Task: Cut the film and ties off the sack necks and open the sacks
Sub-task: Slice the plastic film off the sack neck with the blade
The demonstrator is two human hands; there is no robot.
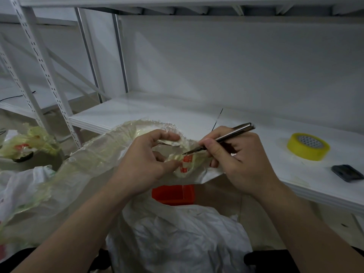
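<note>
Just before the white shelf [137,112], the left hand [141,164] pinches the film-wrapped sack neck [186,164], fingers curled round it. The right hand [244,164] grips a slim metal knife [230,133], its blade tip touching that neck. A yellow tape roll [308,146] lies on the shelf.

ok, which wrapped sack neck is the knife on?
The centre neck, pinched by the left hand, with the right hand's knife tip on its film. The far-left neck lies untouched.
</note>
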